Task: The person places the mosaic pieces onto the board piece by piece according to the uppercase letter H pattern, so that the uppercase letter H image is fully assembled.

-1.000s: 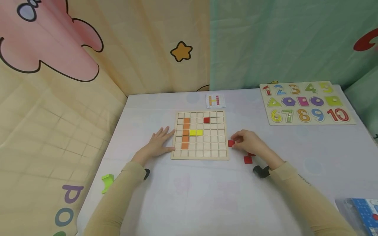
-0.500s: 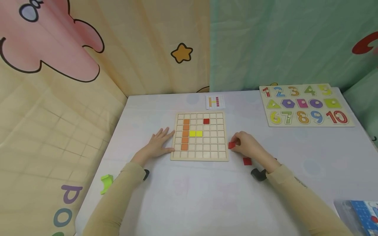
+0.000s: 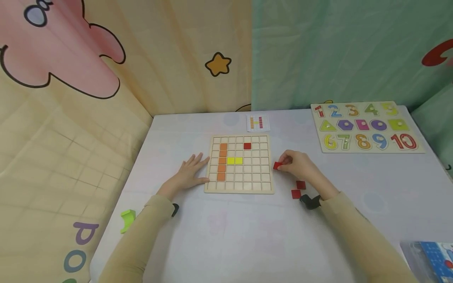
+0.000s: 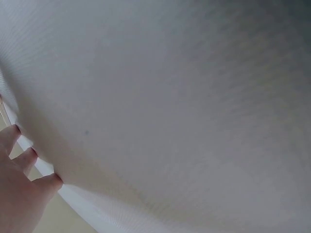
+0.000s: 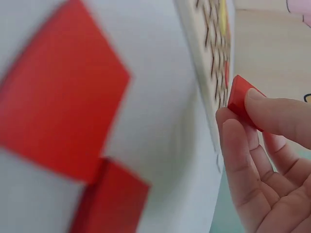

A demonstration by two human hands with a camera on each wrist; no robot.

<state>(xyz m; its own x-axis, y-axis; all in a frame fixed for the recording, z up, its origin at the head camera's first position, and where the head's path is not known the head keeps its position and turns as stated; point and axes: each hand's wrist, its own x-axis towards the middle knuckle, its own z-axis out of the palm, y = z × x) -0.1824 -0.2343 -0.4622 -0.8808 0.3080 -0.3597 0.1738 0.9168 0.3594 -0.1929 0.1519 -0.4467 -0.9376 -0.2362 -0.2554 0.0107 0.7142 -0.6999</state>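
Just off the right edge of the wooden grid board (image 3: 247,177), my right hand (image 3: 298,165) pinches a red square tile (image 3: 277,166) between thumb and fingers. The right wrist view shows this tile (image 5: 239,101) tilted and raised above the tabletop. My left hand (image 3: 188,173) lies with spread fingers at the board's left edge, thumb and a fingertip right at the rim. On the board are a column of orange tiles (image 3: 221,160), two yellow tiles (image 3: 234,160) side by side, and one red tile (image 3: 247,146) near the top. Two loose red tiles (image 3: 296,194) lie below my right hand.
A small card (image 3: 258,122) with a coloured pattern lies behind the board. At the back right is a number and shape puzzle (image 3: 366,126). A green curved piece (image 3: 127,220) sits by the left table edge, and a blue package (image 3: 436,259) at the lower right.
My right hand has picked up the red tile beside the board and lifted it slightly away from me. Both loose red tiles now show fully. My left hand has stayed put.
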